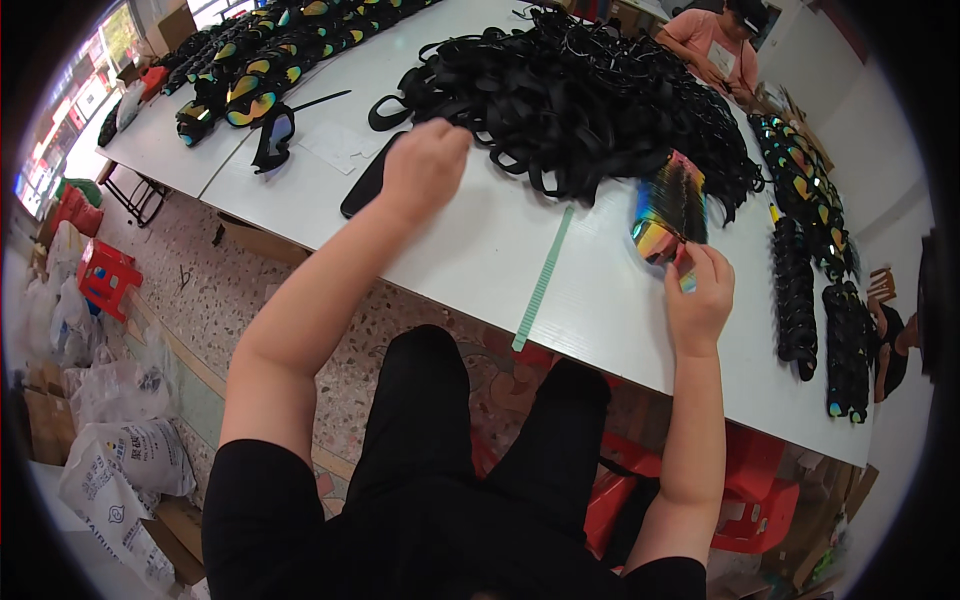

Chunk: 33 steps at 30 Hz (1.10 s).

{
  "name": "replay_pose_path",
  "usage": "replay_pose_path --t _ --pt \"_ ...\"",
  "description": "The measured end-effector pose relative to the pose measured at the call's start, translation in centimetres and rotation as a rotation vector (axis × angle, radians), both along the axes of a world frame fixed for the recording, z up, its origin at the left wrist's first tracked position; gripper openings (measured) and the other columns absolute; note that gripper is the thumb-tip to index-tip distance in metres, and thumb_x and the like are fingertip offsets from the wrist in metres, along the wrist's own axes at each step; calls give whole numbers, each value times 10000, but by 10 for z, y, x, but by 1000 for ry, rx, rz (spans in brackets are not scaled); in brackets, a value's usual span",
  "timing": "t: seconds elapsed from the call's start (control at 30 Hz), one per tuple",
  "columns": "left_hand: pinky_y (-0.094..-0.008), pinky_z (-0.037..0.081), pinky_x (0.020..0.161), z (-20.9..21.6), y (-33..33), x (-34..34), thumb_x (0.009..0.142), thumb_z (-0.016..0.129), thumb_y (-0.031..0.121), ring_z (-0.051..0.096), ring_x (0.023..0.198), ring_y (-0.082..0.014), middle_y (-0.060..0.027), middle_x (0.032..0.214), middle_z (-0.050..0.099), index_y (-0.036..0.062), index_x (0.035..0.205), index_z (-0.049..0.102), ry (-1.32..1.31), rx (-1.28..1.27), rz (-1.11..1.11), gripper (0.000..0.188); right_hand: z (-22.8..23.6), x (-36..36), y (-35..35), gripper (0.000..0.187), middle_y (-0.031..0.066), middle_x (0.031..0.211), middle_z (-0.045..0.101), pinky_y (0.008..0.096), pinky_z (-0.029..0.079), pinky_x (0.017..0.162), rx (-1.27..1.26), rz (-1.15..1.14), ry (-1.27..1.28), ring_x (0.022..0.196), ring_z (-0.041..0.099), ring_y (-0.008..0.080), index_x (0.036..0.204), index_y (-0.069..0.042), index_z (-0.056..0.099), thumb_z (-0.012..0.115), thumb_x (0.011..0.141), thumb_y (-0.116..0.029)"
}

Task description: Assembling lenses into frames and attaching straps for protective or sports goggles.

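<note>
My right hand [703,295] pinches the near end of a stack of shiny rainbow-coloured lenses [672,210], which lies on the white table [480,255]. Whether the fingers grip one lens or several is hidden. Over the table's left part, my left hand [425,172] is raised, slightly blurred, with its fingers curled in; what is in them, if anything, does not show. Just beside it lies a flat black phone-like slab [368,185]. Beyond both hands spreads a large heap of black elastic straps [590,100]. A green measuring strip [543,280] sits between the hands.
Rows of goggles with mirrored lenses [265,80] fill the far left, with one black frame [273,138] apart from them. More goggles [805,190] line the right edge. A person [715,50] works across the table. Red stools [108,278] and white sacks [125,460] stand around.
</note>
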<state>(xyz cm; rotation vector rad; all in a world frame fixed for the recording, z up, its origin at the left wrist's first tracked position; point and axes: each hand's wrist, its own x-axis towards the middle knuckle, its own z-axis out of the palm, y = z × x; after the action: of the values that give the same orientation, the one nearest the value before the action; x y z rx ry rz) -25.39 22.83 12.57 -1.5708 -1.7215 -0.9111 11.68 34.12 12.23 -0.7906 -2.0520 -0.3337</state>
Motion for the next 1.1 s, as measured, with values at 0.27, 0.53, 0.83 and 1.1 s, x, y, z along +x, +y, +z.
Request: replay_pose_path --t 0.27,0.53,0.83,1.1 --pt "-483 514 830 8 76 -52 772 698 189 638 961 -358 -166 963 669 59 956 680 -107 -559 390 226 5 21 -10 357 115 1019 650 407 505 866 13 -44 71 976 618 311 1018 -79 659 771 684 -24" --pt "-380 495 816 23 84 -105 962 595 330 662 951 -320 -142 1019 686 45 1133 613 -308 22 88 333 -1 4 -2 344 54 983 601 399 439 801 3 58 227 916 583 260 972 -105 644 748 645 -107" --pt "-232 447 707 52 13 70 990 617 245 523 773 -89 -36 888 618 -15 1124 605 -577 121 -283 293 13 15 -22 282 29 933 630 341 455 773 -194 189 459 861 600 200 961 -98 654 761 701 -115" --pt "-421 422 661 18 -132 201 726 731 24 501 683 -301 -103 740 505 21 1014 663 -226 -213 -746 296 -14 42 -184 468 80 1049 638 443 382 1093 -1525 1377 1026 1326 483 324 1099 10 614 846 741 -182"
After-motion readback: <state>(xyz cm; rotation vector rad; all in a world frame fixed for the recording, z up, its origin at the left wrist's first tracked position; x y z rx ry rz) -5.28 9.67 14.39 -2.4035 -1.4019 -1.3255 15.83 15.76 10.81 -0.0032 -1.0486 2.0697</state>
